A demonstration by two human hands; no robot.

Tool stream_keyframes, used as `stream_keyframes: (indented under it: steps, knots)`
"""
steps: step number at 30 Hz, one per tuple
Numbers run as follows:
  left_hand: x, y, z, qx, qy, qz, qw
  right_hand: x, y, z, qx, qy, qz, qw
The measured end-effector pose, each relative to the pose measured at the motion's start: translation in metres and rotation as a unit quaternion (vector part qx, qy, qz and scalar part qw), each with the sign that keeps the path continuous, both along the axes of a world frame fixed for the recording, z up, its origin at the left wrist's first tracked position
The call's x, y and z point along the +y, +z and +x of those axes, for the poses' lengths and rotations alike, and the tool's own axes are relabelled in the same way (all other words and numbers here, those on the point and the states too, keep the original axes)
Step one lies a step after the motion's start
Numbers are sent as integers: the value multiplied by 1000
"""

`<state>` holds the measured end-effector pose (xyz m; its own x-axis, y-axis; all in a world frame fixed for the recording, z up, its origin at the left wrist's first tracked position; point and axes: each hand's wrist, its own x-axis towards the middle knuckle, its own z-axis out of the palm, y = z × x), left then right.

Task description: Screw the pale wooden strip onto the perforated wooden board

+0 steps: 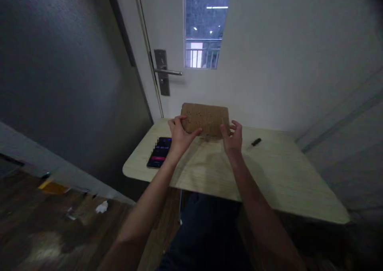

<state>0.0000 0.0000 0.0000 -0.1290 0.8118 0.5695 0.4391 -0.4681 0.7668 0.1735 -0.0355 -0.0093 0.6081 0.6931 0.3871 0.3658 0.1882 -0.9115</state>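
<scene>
A brown piece of cardboard (206,117) is held up over the far side of the table, tilted so that its broad face is toward me. Small dark marks or holes dot its left half. My left hand (181,134) grips its left side, with the thumb along the lower edge. At the right edge, my right hand (232,137) holds it with the thumb on the front and the other fingers partly behind. Left of my left hand lies a phone (158,153) showing a timer. A small black object (256,142), perhaps a pen or its cap, lies right of my right hand.
The light wooden table (284,171) stands against a white door with a metal handle (169,71) and a narrow window (203,28). A grey panel (68,63) rises on the left. On the floor lie a crumpled white scrap (102,207) and a yellow item (53,187).
</scene>
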Motion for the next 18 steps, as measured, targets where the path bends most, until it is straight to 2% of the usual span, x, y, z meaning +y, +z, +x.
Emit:
stream_keyframes:
  steps: [2,7,12,14,18]
  knots:
    - [-18,-7,16,1,-33,-7,999,-17,-10,23,16,-28,-26,999]
    - [-56,-21,35,35,-72,-78,994,-56,-30,52,-13,-8,-51,999]
    - [-76,-27,21,82,-73,-102,989,-75,-36,50,-56,1,-93,994]
    - [-77,-27,11,116,-94,-112,983,-77,-36,49,-115,17,-150,982]
    - [-73,-30,-4,184,-129,-158,962,-81,-40,49,-163,33,-194,967]
